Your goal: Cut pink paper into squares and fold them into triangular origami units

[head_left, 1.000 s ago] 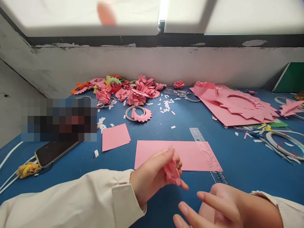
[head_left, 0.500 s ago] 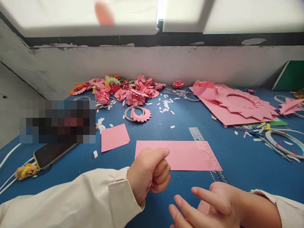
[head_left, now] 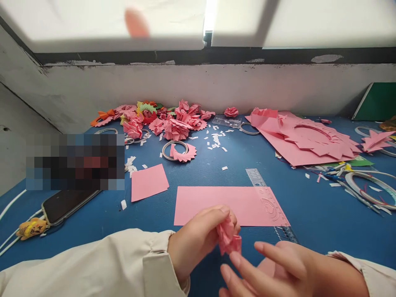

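Note:
A crumpled, folded pink paper flower (head_left: pixel 227 236) is held in my left hand (head_left: pixel 202 231), with the thumb on top and the fingers wrapped behind it. Just to the right, my right hand (head_left: pixel 266 268) is open, palm turned up and fingers spread. One of its fingertips is at the flower's lower edge; whether it touches I cannot tell. Beyond the hands a pink paper strip (head_left: pixel 210 202) lies flat on the blue table (head_left: pixel 148 235). A clear plastic ruler (head_left: pixel 268 204) crosses the strip's right end. Left of the strip lies a small stack of pink paper squares (head_left: pixel 150 182).
Paper flowers (head_left: pixel 176 123) are heaped at the back, with rolls of tape (head_left: pixel 175 151) and white paper scraps (head_left: pixel 215 140) near them. Large pink sheets (head_left: pixel 297 152) lie back right beside a coiled white cable (head_left: pixel 365 185). A phone (head_left: pixel 69 206) is at left.
My left hand has turned and opened from a fist, showing the pink paper flower inside it, and has moved slightly right and down. The right hand has barely moved.

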`<state>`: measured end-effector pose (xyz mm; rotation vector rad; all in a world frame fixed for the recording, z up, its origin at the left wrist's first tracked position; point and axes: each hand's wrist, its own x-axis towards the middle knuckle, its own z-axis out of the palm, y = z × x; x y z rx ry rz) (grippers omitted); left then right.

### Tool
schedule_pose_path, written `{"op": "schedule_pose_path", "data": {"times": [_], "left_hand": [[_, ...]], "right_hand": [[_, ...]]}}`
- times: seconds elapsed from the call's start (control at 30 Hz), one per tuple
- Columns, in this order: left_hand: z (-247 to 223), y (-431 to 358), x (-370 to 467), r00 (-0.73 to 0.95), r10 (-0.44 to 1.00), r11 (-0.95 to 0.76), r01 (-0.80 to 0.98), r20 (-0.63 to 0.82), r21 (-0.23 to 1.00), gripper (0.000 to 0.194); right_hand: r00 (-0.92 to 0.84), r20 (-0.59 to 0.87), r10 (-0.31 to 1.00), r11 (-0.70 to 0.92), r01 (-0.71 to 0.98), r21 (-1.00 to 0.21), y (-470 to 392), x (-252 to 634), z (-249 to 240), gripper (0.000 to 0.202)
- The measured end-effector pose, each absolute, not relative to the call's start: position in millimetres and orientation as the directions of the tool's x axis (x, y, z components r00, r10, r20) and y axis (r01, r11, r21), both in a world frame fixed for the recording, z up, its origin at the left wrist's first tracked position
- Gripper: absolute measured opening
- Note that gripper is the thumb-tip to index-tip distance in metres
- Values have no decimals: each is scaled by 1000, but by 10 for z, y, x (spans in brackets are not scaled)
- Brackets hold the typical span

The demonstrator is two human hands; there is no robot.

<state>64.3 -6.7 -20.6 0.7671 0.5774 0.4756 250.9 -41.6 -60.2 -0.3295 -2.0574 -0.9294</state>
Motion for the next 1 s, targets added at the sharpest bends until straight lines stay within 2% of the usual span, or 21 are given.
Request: {"op": "schedule_pose_path", "data": {"times": [0.1, 0.17, 0.37, 0.6, 0.8, 0.9, 1.0], "left_hand": [[-273, -32, 647, 777, 553, 700, -237, -301, 673, 32], [-327, -13, 614, 778, 545, 726, -253, -312, 639, 30], [-280, 4, 544, 763, 544, 755, -262, -349, 602, 35], [-151, -133, 574, 715, 602, 669, -208, -356, 714, 41], [-142, -59, 612, 641, 696, 566, -213, -324, 796, 36], [-117, 2, 657, 657, 688, 553, -198, -309, 809, 31], [-129, 17, 694, 669, 668, 566, -172, -326, 806, 22]], "right_hand": [[-590, 807, 41, 701, 592, 397, -436, 2487, -508, 5], [-581, 810, 84, 707, 607, 362, -440, 2499, -470, 8], [-621, 781, 58, 731, 560, 391, -413, 2530, -410, 13], [-633, 773, 45, 737, 543, 402, -409, 2518, -408, 13], [-635, 772, 25, 725, 543, 423, -416, 2521, -448, 9], [-634, 773, 13, 710, 550, 439, -419, 2528, -495, 6], [-625, 780, -31, 690, 551, 469, -425, 2533, -550, 17]]}}
